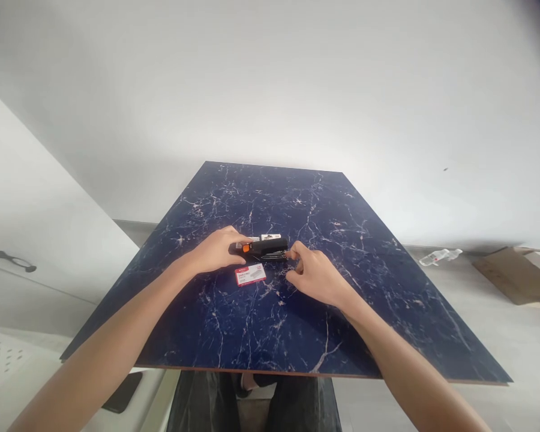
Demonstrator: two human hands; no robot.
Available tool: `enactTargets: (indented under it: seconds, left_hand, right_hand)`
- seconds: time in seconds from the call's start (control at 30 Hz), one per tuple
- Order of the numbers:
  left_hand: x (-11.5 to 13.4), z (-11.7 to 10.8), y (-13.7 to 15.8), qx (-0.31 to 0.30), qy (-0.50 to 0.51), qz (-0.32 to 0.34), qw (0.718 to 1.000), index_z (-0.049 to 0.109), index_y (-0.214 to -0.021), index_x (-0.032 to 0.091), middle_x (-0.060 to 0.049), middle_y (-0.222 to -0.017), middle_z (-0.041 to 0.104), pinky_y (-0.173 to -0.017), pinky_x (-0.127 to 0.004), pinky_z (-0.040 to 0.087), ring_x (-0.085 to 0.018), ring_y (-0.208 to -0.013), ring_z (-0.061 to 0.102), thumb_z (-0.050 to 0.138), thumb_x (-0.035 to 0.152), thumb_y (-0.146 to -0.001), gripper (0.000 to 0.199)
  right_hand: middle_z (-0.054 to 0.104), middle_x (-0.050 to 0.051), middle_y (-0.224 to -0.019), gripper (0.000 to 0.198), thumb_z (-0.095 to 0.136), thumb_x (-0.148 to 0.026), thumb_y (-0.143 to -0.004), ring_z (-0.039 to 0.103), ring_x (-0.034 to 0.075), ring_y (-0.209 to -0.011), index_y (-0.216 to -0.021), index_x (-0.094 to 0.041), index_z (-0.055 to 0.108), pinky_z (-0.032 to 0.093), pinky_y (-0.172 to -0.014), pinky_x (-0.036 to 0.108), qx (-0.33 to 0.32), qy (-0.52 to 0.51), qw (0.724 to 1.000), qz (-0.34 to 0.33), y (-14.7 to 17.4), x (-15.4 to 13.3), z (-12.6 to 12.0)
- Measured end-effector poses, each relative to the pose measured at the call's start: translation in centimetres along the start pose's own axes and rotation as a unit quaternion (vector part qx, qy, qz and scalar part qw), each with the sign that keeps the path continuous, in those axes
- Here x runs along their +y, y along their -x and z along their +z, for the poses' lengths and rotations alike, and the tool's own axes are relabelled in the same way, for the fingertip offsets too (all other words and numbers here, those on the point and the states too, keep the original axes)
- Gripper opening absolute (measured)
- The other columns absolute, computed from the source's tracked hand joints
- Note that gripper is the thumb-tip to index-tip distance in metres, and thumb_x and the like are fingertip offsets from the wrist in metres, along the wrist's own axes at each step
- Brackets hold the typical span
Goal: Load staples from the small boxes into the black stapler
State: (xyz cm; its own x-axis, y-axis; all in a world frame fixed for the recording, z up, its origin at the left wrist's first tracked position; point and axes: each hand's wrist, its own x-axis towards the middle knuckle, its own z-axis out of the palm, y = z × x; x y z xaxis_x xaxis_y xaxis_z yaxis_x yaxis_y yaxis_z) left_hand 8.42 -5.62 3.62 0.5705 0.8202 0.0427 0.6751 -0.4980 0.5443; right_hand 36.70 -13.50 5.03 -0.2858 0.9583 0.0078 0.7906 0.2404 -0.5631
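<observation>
A black stapler (270, 246) with an orange part near its rear lies sideways on the dark blue marbled table (270, 336). My left hand (221, 248) grips the stapler's rear end between thumb and fingers. At the front end, my right hand (312, 270) has its index finger touching the stapler's tip, the other fingers curled in. In front of the stapler lies a small red and white staple box (250, 275). Behind the stapler a white item with black print (270, 237) shows in part; its kind is hidden.
On the floor to the right are a clear plastic bottle (440, 257) and an open cardboard box (517, 273). A white cabinet with a dark handle (13, 261) stands at left. A dark flat object (123, 393) lies below the table's front edge.
</observation>
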Motion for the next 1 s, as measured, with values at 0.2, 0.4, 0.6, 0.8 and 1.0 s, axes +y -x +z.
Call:
enactTargets:
  seconds: [0.2,0.4,0.6,0.8,1.0]
  left_hand:
    - [0.1,0.0,-0.1,0.015,-0.026,0.008,1.0,0.068,-0.133,0.032,-0.009,-0.116,0.066,-0.087,-0.04,0.052,-0.027,-0.099,0.066,0.079,0.034,-0.081,0.053]
    - [4.6,3.8,0.0,0.023,-0.037,0.056,0.997,0.061,-0.141,0.027,-0.009,-0.119,0.072,-0.083,-0.037,0.054,-0.027,-0.098,0.069,0.075,0.039,-0.087,0.057]
    - [5.7,3.8,0.4,0.044,-0.042,0.113,0.992,0.068,-0.129,0.025,-0.007,-0.113,0.075,-0.083,-0.038,0.054,-0.025,-0.097,0.07,0.054,0.043,-0.102,0.036]
    - [1.8,2.0,-0.3,0.048,-0.05,0.073,0.995,0.063,-0.138,0.026,-0.009,-0.129,0.069,-0.095,-0.044,0.049,-0.029,-0.117,0.061,0.052,0.05,-0.101,0.046]
    - [4.2,3.6,0.3,-0.002,-0.046,0.093,0.995,0.068,-0.131,0.027,-0.009,-0.109,0.073,-0.084,-0.038,0.048,-0.025,-0.098,0.064,0.049,0.052,-0.103,0.042]
  right_hand:
    - [0.069,-0.004,-0.071,0.025,0.056,-0.018,-0.079,0.054,0.015,-0.05,-0.095,-0.025,0.038,0.035,-0.059,0.028,0.013,-0.008,1.0,-0.015,-0.3,0.2,0.1]
    - [0.073,0.008,-0.101,0.029,0.049,-0.053,-0.097,0.068,0.025,-0.079,-0.102,-0.024,0.045,0.042,-0.068,0.032,0.095,-0.035,0.992,0.07,-0.9,1.4,0.3]
    - [0.07,0.001,-0.082,0.037,0.057,-0.06,-0.092,0.067,0.023,-0.071,-0.1,-0.026,0.045,0.045,-0.065,0.032,0.075,-0.106,0.988,0.08,-1.5,2.2,1.0]
    - [0.072,-0.001,-0.083,0.029,0.063,-0.048,-0.087,0.067,0.021,-0.07,-0.094,-0.027,0.045,0.044,-0.062,0.03,0.108,-0.124,0.983,0.082,-2.0,1.8,1.8]
    - [0.069,-0.004,-0.075,0.028,0.064,-0.04,-0.082,0.063,0.019,-0.063,-0.095,-0.026,0.044,0.044,-0.061,0.03,0.121,-0.145,0.977,0.097,-1.7,1.7,1.0]
